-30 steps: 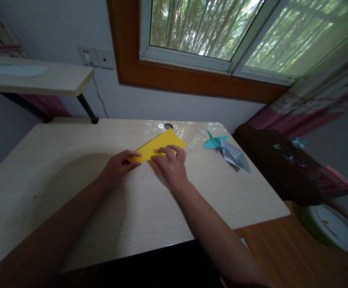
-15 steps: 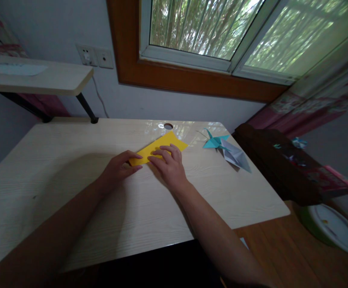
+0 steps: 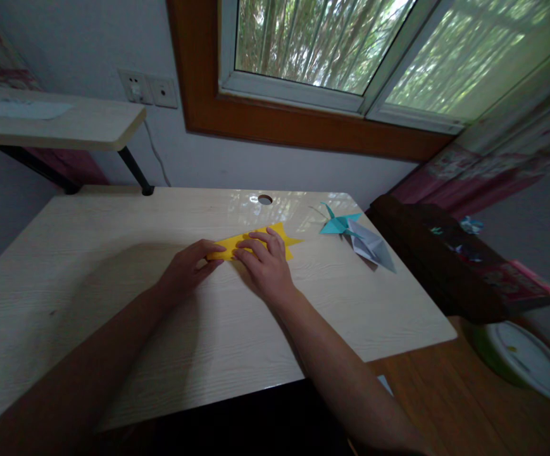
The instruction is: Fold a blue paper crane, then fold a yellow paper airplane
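Note:
A folded sheet of yellow origami paper lies on the desk between my hands, its pointed right end showing past my fingers. My left hand pinches the paper's left end between thumb and fingers. On the paper's middle and right part rests my right hand, its fingers slightly spread and bent over the upper layer. Part of the paper is hidden under these fingers. To the right lie a teal folded paper crane and a white folded paper piece, which touch or overlap.
The pale wooden desk has a cable hole near its back edge. A raised shelf with a sheet on it stands at the left. Beyond the right edge are a dark wooden cabinet and a green-and-white bin.
The yellow paper's upper layer has come down toward me, so its outline is narrower and a pointed tip now sticks out at the right. Both hands have stayed nearly in place.

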